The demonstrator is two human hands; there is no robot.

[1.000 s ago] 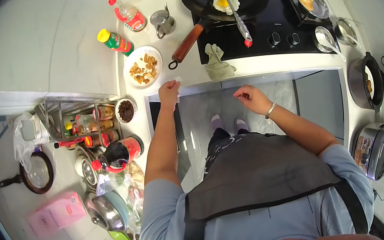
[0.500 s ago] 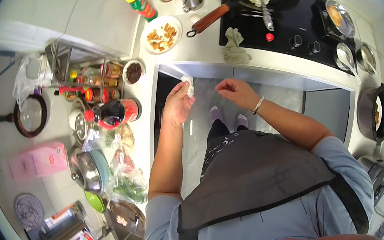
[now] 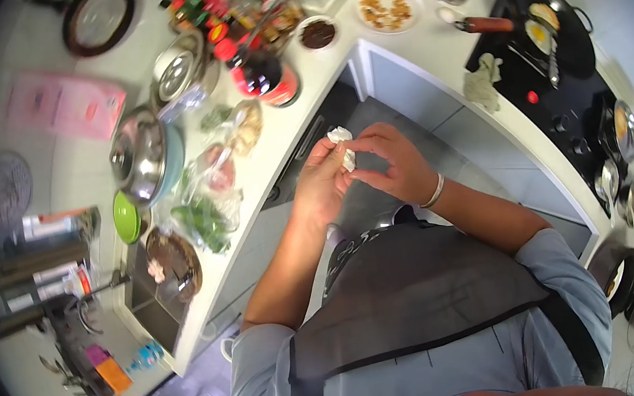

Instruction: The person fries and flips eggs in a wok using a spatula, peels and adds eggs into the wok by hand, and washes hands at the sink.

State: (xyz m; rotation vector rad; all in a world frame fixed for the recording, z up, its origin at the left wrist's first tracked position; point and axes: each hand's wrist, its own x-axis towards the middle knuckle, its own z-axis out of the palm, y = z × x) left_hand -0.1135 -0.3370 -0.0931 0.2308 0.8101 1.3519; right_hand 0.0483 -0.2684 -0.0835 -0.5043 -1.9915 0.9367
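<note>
A crumpled white tissue [image 3: 340, 136] is between my two hands, in front of the apron. My left hand [image 3: 321, 181] pinches it between thumb and fingers. The fingertips of my right hand [image 3: 394, 162] meet at the same white piece, thumb and index finger curved around a gap. At the counter corner, a white plate [image 3: 386, 7] bears brown chunks, and a small bowl [image 3: 318, 33] of dark bits stands beside it.
A black wok [image 3: 562, 21] with eggs and a spatula sits on the stove at right. Bottles, including a dark sauce bottle [image 3: 267, 76], bagged vegetables [image 3: 199, 216] and a lidded pot [image 3: 142, 155] stand along the left counter. A sink [image 3: 157, 311] is lower left.
The view has swung toward the left counter and sink. My right hand has come over to my left hand and now touches the tissue, which my left hand was holding alone.
</note>
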